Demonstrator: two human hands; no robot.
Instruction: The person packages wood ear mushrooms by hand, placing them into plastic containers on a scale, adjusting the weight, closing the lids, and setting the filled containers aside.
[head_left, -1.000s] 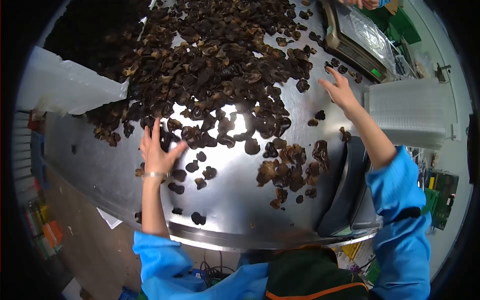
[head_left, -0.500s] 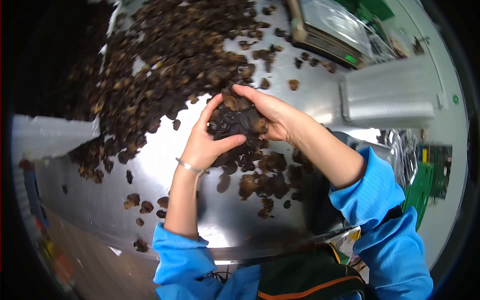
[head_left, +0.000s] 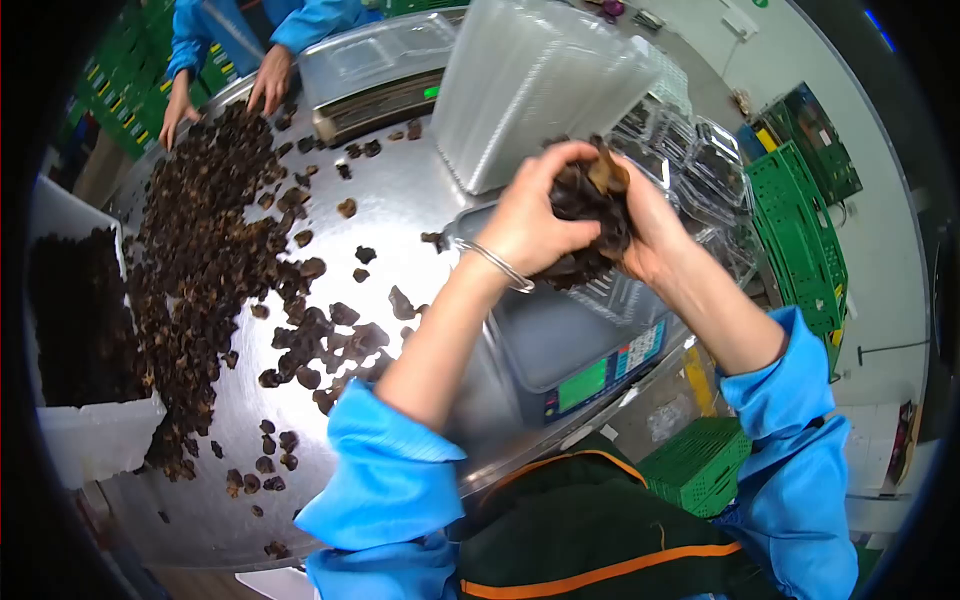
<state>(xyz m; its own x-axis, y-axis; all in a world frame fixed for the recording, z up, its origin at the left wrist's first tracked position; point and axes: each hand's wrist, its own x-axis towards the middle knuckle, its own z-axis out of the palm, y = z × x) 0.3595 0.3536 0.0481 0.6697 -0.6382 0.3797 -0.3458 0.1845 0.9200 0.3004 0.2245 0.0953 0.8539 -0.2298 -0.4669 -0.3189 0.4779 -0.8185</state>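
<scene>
A clump of dark brown wood ear mushrooms [head_left: 585,215] is cupped between my two hands. My left hand [head_left: 528,222] grips its left side, with the thumb across the front and a silver bangle at the wrist. From the right, my right hand [head_left: 655,228] presses against the clump, its fingers partly hidden. Both hands are over a grey weighing scale [head_left: 535,340] with a lit green display [head_left: 583,386]. Part of a clear plastic container [head_left: 628,302] shows below the clump, on the scale's platform.
Loose mushrooms [head_left: 190,225] cover the left of the steel table [head_left: 370,215], beside a white box [head_left: 95,435]. Clear trays [head_left: 530,95] stand stacked behind my hands, with clear containers [head_left: 715,165] to the right. Across the table, a co-worker's hands [head_left: 270,80] touch the mushrooms. Green crates [head_left: 795,235] stand right.
Both hands have carried the mushroom clump rightward from the table to over the scale. The view has turned right, bringing the co-worker's hands and the scale's display into sight.
</scene>
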